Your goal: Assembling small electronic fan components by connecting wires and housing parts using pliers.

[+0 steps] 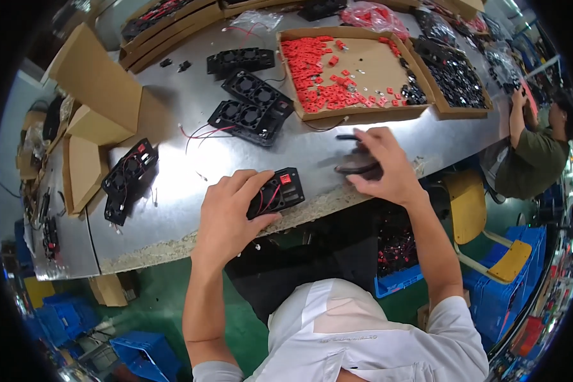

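My left hand (232, 207) is closed over a black fan housing (294, 189) at the table's front edge. A red square connector (286, 179) sits in the housing's right end, and red and black wires cross its fan. To the right, my right hand (383, 167) is slightly above the tabletop, its thumb and fingers curved round a dark tool with two curved arms (361, 169), like pliers. Motion blurs the tool, and its exact kind is unclear. Further back, several black fan housings (251, 114) lie stacked loosely. Another fan housing (130, 178) with wires rests at the left.
A shallow cardboard tray (356, 114) of red connectors stands at the back, beside a box of small black parts (452, 76). An open cardboard box (102, 114) is at the left. Another person (535, 140) works at the far right, near a yellow chair (468, 200).
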The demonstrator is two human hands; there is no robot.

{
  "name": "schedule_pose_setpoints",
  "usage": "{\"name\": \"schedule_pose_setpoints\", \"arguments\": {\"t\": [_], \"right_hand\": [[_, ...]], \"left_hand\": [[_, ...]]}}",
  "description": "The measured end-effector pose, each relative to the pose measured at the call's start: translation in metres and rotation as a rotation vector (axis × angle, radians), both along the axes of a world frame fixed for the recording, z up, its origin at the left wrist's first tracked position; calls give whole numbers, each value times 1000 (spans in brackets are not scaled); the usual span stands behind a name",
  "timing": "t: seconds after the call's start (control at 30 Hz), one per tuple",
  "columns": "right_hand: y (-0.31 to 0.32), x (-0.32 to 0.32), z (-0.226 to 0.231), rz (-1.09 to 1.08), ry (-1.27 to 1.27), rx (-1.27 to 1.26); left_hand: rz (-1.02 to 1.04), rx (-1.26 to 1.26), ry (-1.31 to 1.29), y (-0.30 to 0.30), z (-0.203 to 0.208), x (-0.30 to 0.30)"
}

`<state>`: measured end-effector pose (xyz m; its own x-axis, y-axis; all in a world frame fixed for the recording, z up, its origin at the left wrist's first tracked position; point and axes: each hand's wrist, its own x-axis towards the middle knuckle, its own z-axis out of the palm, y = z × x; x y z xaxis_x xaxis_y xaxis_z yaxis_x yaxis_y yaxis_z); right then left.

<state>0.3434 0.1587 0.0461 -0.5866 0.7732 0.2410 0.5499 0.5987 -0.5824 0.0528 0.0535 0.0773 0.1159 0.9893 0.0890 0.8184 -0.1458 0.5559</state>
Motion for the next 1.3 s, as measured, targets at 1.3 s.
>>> {"name": "schedule_pose_setpoints", "arguments": {"t": [1.3], "right_hand": [[-6, -135, 35, 258, 1229, -821]], "left_hand": [[-32, -10, 5, 6, 0, -2]]}}
